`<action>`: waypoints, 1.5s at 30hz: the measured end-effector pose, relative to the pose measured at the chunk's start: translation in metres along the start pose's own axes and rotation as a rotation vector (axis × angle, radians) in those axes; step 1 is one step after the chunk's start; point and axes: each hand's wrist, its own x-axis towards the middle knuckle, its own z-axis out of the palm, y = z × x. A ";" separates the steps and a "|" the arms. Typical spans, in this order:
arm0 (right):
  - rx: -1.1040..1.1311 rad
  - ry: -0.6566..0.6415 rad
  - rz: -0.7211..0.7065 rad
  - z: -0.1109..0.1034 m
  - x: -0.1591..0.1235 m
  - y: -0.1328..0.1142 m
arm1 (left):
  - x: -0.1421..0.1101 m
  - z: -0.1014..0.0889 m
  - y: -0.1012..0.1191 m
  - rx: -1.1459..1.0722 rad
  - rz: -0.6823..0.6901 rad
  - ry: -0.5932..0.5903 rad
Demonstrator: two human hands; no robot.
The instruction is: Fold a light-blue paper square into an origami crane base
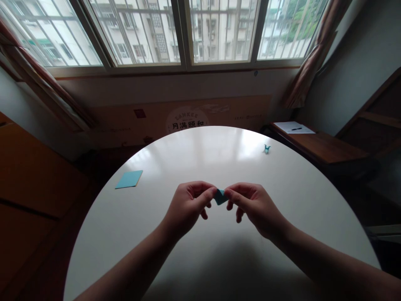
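A small folded piece of teal origami paper [221, 198] is held up over the white round table [200, 255]. My left hand [191, 205] pinches its left edge between thumb and forefinger. On the opposite edge, my right hand [253, 205] pinches it the same way, with the lower fingers curled loosely. The paper comes to a point at the bottom; its edges are hidden under my fingertips. A stack of light blue square paper [129, 179] lies on the table to the left. Toward the far right stands a small blue folded paper crane [267, 149].
Beyond the table's right edge is a brown wooden desk [338, 144] with a white sheet [293, 128] and a pen [296, 129] on it. Barred windows [184, 33] and curtains [308, 67] line the far wall. A wooden cabinet [34, 179] stands at left.
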 end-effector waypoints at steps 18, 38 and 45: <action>-0.192 0.076 -0.058 0.003 -0.003 0.001 | 0.000 0.006 0.002 -0.003 -0.160 0.038; -0.234 0.060 -0.056 0.003 -0.001 -0.002 | -0.003 0.012 -0.008 0.044 -0.129 0.025; -0.294 0.042 -0.137 0.002 -0.002 -0.002 | -0.002 0.010 -0.007 0.056 -0.071 0.016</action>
